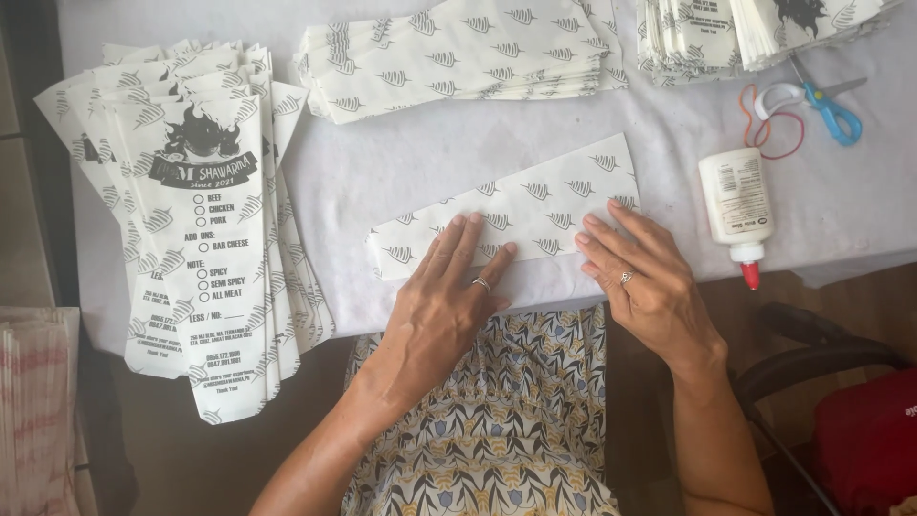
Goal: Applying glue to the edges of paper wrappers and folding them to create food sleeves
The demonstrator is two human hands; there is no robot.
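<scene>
A folded white paper sleeve [535, 205] printed with grey leaf marks lies slanted on the white table cover [401, 162]. My left hand [444, 296] lies flat on the sleeve's lower left part, fingers spread, a ring on one finger. My right hand [645, 277] presses flat on its lower right edge, also wearing a ring. Neither hand grips anything.
A fanned stack of printed paper bags [205, 220] overhangs the table's left edge. Folded sleeves [458, 57] are piled at the back, more paper [745, 33] at the back right. A white glue bottle [737, 205], blue-handled scissors [826, 105] and a red rubber band [774, 129] lie right.
</scene>
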